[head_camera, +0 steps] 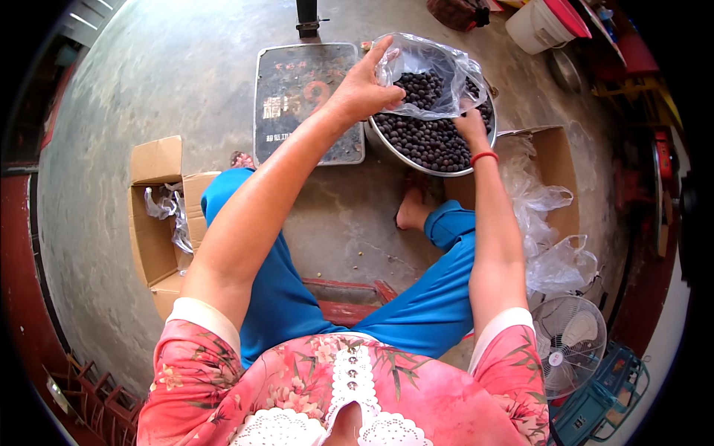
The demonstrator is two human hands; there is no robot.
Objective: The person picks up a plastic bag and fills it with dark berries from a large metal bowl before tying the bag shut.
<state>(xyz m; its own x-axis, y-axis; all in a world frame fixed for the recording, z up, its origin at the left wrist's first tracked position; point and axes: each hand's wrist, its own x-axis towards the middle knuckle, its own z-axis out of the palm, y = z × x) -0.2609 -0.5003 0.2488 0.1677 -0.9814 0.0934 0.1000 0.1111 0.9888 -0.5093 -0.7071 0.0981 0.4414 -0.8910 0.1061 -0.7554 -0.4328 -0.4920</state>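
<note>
A large metal pot (pixel 375 134) full of small, dark, round fruits (pixel 427 142) stands in front of me. Over its far side spreads a clear plastic bag (pixel 446 56) with its mouth held wide. More dark fruits show through the bag's mouth; whether they lie inside it or behind it I cannot tell. My left hand (pixel 371 83) holds the bag's left edge, thumb and forefinger spread apart. At the bag's lower right edge, above the fruits, is my right hand (pixel 472 127), a red band at its wrist. Its curled fingers are partly hidden by plastic.
Left of the pot lies a platform scale (pixel 307 134) with a dark post (pixel 307 17). Open cardboard boxes (pixel 156 159) hold plastic bags (pixel 538 217) on both sides. A fan (pixel 569 340) stands at lower right, a white bucket (pixel 530 28) at upper right.
</note>
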